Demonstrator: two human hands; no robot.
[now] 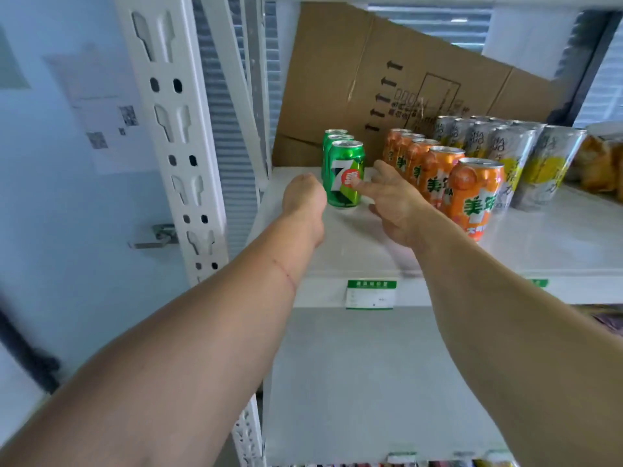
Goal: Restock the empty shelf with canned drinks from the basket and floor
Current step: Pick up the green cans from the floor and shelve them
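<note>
Three green cans stand in a row on the white shelf, the front green can nearest me. My left hand is at that can's left side, its fingers hidden behind the wrist. My right hand is at the can's right side with fingers spread and a fingertip touching the can's label. To the right run a row of orange cans and rows of silver-and-yellow cans. No basket is in view.
A brown cardboard sheet leans against the back of the shelf. A white perforated upright stands at the left. Snack bags lie at the far right. A green price tag hangs on the shelf edge.
</note>
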